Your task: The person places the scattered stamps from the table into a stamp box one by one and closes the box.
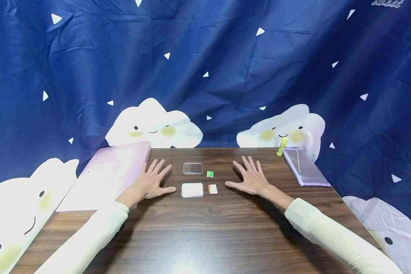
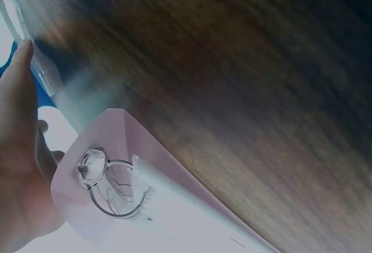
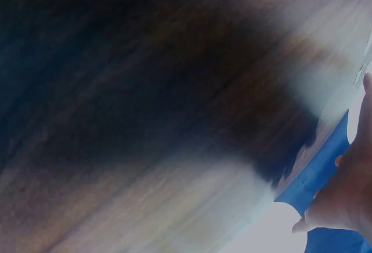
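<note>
My left hand (image 1: 152, 182) is spread with its fingers straight, beside the right edge of a pale pink binder (image 1: 120, 167). Its thumb points toward a white rectangle in a clear-edged case (image 1: 192, 190). Farther back lies a clear, dark-looking flat case (image 1: 193, 168). To their right are a small green square (image 1: 210, 174) and a small white card with a red-orange edge (image 1: 212, 189). My right hand (image 1: 250, 178), also spread and holding nothing, is right of these. In the left wrist view, metal rings (image 2: 119, 189) show at the binder's corner.
A brown wood-grain table (image 1: 191, 232) carries everything. At the back right stand a yellow glue stick (image 1: 282, 146) and a flat purple-edged pouch or case (image 1: 306, 169). Behind hangs a navy curtain (image 1: 222, 76) with white clouds and triangles.
</note>
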`<state>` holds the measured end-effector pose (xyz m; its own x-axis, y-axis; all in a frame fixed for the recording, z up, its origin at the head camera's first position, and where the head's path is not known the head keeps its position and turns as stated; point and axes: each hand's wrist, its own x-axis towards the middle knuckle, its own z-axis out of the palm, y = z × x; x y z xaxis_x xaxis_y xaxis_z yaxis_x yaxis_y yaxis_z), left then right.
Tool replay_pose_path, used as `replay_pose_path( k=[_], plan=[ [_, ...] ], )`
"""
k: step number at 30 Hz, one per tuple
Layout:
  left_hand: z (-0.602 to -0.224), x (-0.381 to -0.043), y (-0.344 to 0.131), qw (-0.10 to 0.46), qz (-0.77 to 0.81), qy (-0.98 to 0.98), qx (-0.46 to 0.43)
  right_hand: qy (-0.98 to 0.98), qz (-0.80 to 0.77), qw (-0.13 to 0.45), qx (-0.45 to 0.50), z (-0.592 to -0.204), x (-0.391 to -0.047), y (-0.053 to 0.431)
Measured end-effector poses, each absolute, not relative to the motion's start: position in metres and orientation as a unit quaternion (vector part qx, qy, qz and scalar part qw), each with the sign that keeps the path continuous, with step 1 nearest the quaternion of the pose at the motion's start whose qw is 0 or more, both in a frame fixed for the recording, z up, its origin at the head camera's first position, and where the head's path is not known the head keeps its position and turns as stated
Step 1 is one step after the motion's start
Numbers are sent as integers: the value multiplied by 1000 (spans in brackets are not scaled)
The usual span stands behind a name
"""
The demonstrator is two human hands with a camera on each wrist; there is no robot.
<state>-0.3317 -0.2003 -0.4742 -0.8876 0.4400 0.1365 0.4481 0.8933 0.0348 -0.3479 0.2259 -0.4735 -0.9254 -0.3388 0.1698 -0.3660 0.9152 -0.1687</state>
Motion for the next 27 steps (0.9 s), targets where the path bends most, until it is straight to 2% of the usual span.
replay_pose_path(
  k=[27],
  plan=[
    [-464,-323,-181,63,-21,-963,-261,-971,109,71,202,-474,-343,219]
  ],
)
